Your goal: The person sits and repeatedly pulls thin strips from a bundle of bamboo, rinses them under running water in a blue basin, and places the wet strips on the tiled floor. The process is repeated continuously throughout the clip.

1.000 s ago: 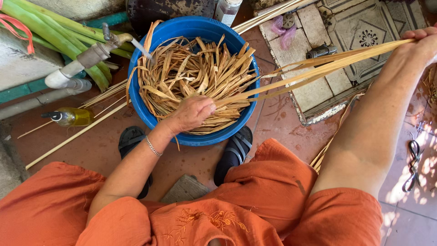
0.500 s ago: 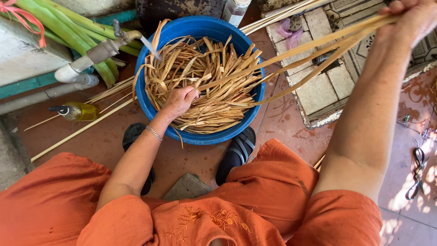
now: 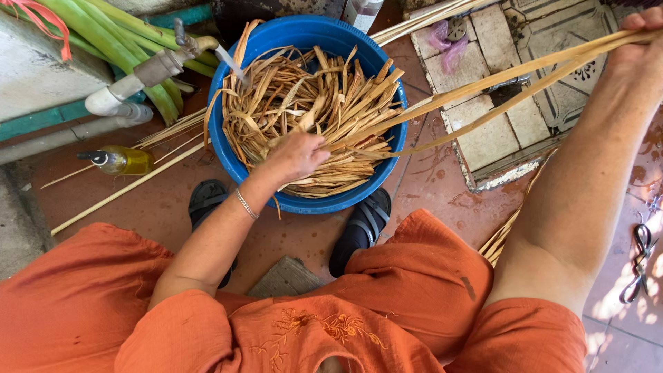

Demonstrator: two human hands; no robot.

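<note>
Tan reed strips (image 3: 311, 117) under curled left hand (image 3: 297, 155) fingers, right hand (image 3: 639, 41) fingers gripping long strips (image 3: 511, 76)

Far left, long green stalks (image 3: 131, 31) lie above a white plastic pipe (image 3: 121, 97); a small yellow-liquid bottle (image 3: 123, 160) rests on the floor. Black scissors (image 3: 639, 262) lie right.

Basin (image 3: 387, 173) at upper centre holds strips (image 3: 311, 117); stalks (image 3: 110, 41) and tap (image 3: 173, 59) upper left; bottle (image 3: 121, 160) left; sandals (image 3: 359, 228) below basin; scissors (image 3: 639, 266) far right.
</note>
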